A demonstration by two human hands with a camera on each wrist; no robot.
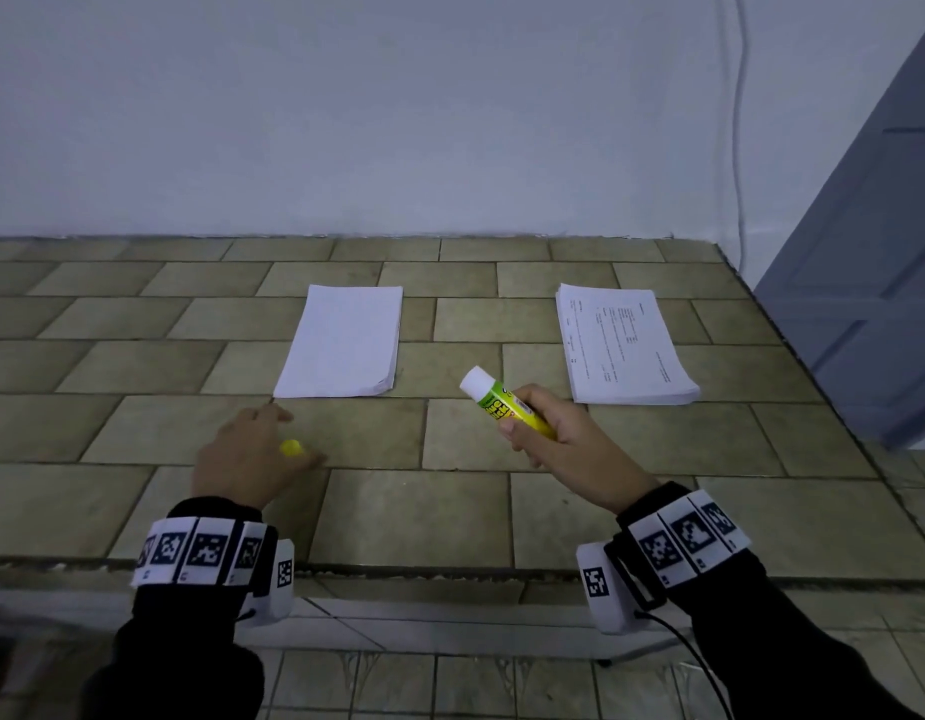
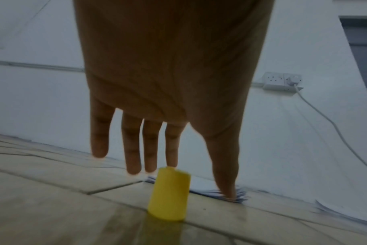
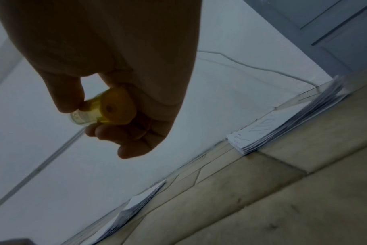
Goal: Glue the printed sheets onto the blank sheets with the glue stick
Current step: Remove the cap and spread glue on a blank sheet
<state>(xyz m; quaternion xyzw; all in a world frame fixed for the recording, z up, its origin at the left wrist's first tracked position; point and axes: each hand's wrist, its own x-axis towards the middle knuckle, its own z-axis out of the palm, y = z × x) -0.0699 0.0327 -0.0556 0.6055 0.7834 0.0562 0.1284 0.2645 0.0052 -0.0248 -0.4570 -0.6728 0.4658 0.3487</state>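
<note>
My right hand (image 1: 512,410) grips an uncapped green and yellow glue stick (image 1: 502,402), its white tip pointing up and left, above the tiled counter (image 1: 450,511). In the right wrist view its yellow base (image 3: 113,107) shows inside my right hand (image 3: 82,119). The yellow cap (image 1: 291,447) stands upright on the counter. My left hand (image 1: 301,436) hovers over it with straight fingers (image 2: 132,149); the cap (image 2: 169,194) stands free below them. A stack of blank sheets (image 1: 343,340) lies ahead of my left hand. The printed sheets (image 1: 624,345) are stacked to the right.
A white wall (image 1: 450,122) closes the counter at the back. A grey door (image 1: 865,252) stands past the counter's right edge. A white cable (image 1: 738,148) hangs down the wall from a socket (image 2: 281,81). The counter's front edge (image 1: 450,571) is near my wrists.
</note>
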